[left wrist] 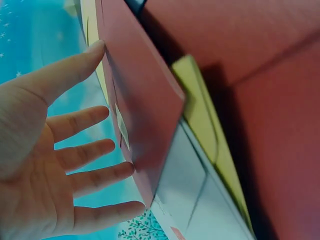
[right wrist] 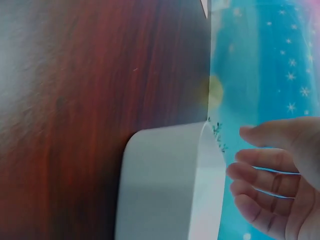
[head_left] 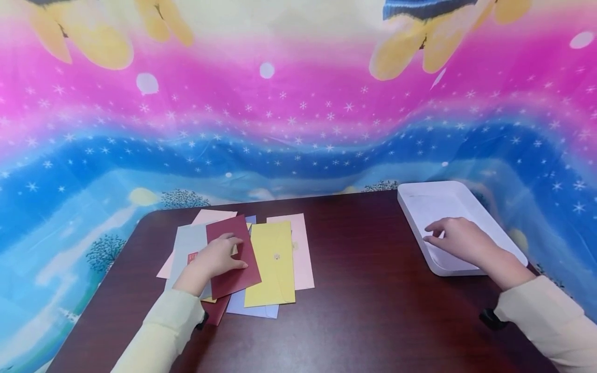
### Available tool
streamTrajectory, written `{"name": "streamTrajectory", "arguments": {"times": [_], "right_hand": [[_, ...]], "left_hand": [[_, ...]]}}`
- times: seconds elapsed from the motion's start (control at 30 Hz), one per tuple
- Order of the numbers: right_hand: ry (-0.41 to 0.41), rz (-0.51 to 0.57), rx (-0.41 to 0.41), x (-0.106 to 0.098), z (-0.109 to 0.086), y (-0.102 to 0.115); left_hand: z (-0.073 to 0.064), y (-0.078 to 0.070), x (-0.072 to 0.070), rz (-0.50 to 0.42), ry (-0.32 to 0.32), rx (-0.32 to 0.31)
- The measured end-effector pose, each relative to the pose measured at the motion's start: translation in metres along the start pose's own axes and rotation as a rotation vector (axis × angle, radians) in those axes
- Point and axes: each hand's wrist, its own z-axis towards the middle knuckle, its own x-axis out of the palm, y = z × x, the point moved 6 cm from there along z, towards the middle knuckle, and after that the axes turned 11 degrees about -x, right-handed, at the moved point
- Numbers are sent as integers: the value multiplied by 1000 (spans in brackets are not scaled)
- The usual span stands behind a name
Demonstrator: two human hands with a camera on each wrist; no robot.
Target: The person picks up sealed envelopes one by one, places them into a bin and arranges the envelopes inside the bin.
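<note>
In the head view my left hand [head_left: 216,259] is over a dark red envelope [head_left: 242,233] lying on top of a loose pile. The left wrist view shows its thumb and fingers [left wrist: 82,122] spread, the tips at or very near the red envelope [left wrist: 145,95]; firm contact I cannot tell. Beneath and beside it lie a grey envelope [head_left: 184,243], a yellow envelope [head_left: 270,269], pink envelopes [head_left: 303,259] and a lavender one [head_left: 252,308]. Over the white tray [head_left: 471,199] hovers my right hand [head_left: 459,241], fingers loosely bent, holding nothing.
The dark brown wooden table [head_left: 354,290] carries the envelopes on the left and the tray at the back right. A colourful printed cloth [head_left: 298,129] hangs behind and along the table's edges. Another dark red envelope [head_left: 216,311] pokes out from the pile's near side.
</note>
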Motion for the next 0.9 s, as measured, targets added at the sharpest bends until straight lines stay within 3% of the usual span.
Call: {"name": "streamTrajectory", "arguments": {"times": [0.17, 0.37, 0.6, 0.9], "right_hand": [[30, 9, 2, 4, -14, -6], [122, 32, -98, 12, -26, -4], [209, 135, -127, 22, -32, -6], [162, 66, -246, 31, -36, 2]], "left_hand": [[-2, 3, -1, 2, 25, -3], [-3, 5, 0, -13, 90, -42], [-3, 4, 3, -32, 133, -69], [-5, 5, 4, -45, 138, -42]]}}
